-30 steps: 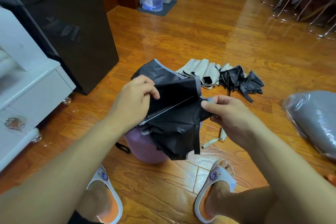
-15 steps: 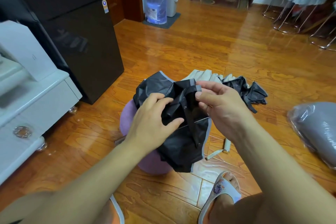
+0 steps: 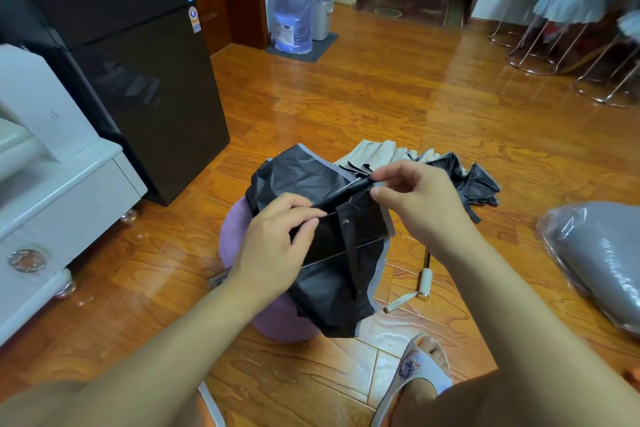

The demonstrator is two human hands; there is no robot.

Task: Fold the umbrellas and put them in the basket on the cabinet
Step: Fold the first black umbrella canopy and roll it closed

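Both hands, left (image 3: 273, 239) and right (image 3: 419, 198), pinch the black umbrella (image 3: 332, 253) fabric; second umbrella (image 3: 460, 177), wrapped cushion (image 3: 595, 260), fridge (image 3: 138, 62) nearby.

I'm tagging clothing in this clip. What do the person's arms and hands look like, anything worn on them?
Both forearms are bare, with no sleeves in view. The left hand and right hand show no gloves, rings, watch or bracelet.

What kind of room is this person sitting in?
Most likely a home, perhaps a kitchen or dining corner: a tall dark fridge stands on the polished wood floor, with a big water jug by the doorway and covered chairs beyond.
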